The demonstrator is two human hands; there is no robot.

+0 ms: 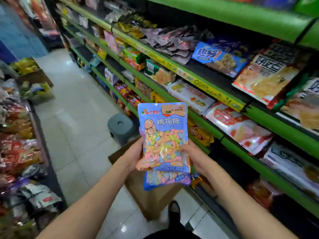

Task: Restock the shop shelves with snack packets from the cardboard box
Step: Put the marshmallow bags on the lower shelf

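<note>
Right now I have a marshmallow packet [164, 135] up in front of me, held upright, with my left hand [133, 155] curled around its left edge and my right hand [193, 156] gripping its right edge, fingers tucked behind. A second packet [166, 179] of the same kind shows just below the first, its bottom end sticking out underneath; I judge it is stacked behind the front one and held in the same grip, though I cannot see exactly which fingers carry it. The cardboard box [151, 199] stands on the floor [72, 135] directly under my hands, beside the foot of the green shelves [203, 87] on my right, with a grey stool [120, 125] just beyond it up the aisle.

So I take this to be the carrying step: packets are out of the box and not yet on a shelf. The shelves to my right are mostly full, but a darker bare stretch shows on the upper shelf's front edge, between the pile of pale packets and the blue biscuit bags. The next move calls for picking a spot, turning toward the shelves, and sliding the packets in face-out without knocking the neighbours. These bags are soft and slippery, so a firm two-sided hold matters until they rest on the shelf.
</note>
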